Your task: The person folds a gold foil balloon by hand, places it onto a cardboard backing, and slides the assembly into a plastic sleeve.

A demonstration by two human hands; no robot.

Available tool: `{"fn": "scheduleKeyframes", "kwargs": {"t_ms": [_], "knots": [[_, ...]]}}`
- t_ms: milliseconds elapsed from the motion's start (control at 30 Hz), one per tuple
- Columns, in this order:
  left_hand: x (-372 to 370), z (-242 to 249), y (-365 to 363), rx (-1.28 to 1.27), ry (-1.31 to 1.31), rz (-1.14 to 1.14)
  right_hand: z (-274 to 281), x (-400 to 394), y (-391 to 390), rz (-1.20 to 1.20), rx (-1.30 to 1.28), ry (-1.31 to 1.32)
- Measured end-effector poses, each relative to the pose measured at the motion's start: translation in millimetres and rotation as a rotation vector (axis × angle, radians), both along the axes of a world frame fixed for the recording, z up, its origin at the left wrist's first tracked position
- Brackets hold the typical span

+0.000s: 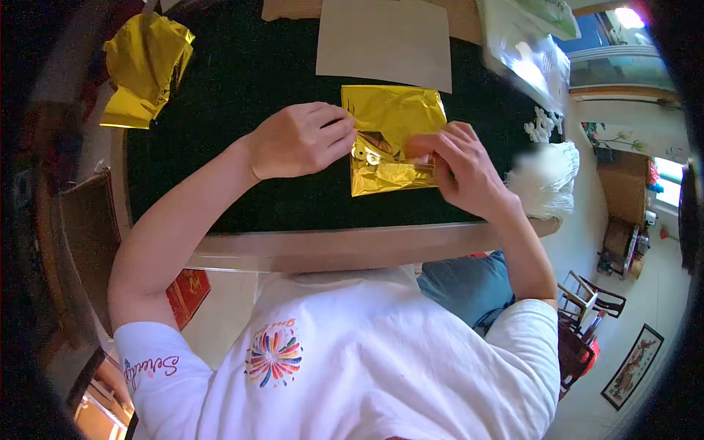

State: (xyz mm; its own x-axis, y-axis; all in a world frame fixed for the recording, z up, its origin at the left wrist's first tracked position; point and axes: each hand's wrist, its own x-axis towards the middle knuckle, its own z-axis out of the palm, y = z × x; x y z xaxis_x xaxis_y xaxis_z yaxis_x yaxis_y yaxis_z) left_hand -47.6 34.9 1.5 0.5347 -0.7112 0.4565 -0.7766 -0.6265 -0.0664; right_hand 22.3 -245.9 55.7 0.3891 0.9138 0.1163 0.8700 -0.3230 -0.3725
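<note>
A shiny gold foil bag (400, 114) lies flat on the dark green tabletop, with a folded band along its near edge. At its left edge is my left hand (304, 141), fingers bent and tips closed on the foil. My right hand (466, 169) is over the bag's right side, its thumb and forefinger closed on the foil near the fold. Those right fingertips are slightly blurred. Creases and dark reflections show on the foil between my hands.
Another gold foil piece (147, 66) sits at the table's far left. Beyond the bag lies a pale flat sheet (385, 44). Clear plastic packaging (524, 59), white cord (543, 126) and a white stringy bundle (546, 183) are along the right. The rounded table edge (315, 249) runs before me.
</note>
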Motion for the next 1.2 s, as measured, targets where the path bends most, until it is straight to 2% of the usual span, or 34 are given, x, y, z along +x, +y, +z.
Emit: {"fn": "scheduleKeyframes", "kwargs": {"t_ms": [67, 200, 300, 367, 467, 600, 900, 1200], "knots": [[0, 2, 1, 0.012, -0.002, -0.004, -1, -5, 0, -0.077, 0.007, 0.262], [1, -1, 2, 0.016, -0.007, -0.002, 1, -3, -3, -0.12, 0.02, 0.34], [2, -2, 2, -0.009, -0.007, -0.008, 3, 6, -10, -0.056, 0.043, 0.225], [3, -1, 3, -0.053, 0.024, 0.01, 4, 9, -13, 0.018, 0.036, -0.007], [2, -1, 3, -0.12, 0.079, 0.036, 5, 12, -19, -0.035, 0.005, -0.089], [2, -2, 2, -0.161, 0.066, 0.035, -13, 22, -28, -0.089, -0.026, -0.135], [0, -6, 2, -0.228, 0.076, 0.064, -35, 30, -28, -0.074, 0.113, -0.243], [-3, -4, 2, -0.353, 0.195, 0.138, -31, 28, -20, -0.099, 0.143, -0.109]]}}
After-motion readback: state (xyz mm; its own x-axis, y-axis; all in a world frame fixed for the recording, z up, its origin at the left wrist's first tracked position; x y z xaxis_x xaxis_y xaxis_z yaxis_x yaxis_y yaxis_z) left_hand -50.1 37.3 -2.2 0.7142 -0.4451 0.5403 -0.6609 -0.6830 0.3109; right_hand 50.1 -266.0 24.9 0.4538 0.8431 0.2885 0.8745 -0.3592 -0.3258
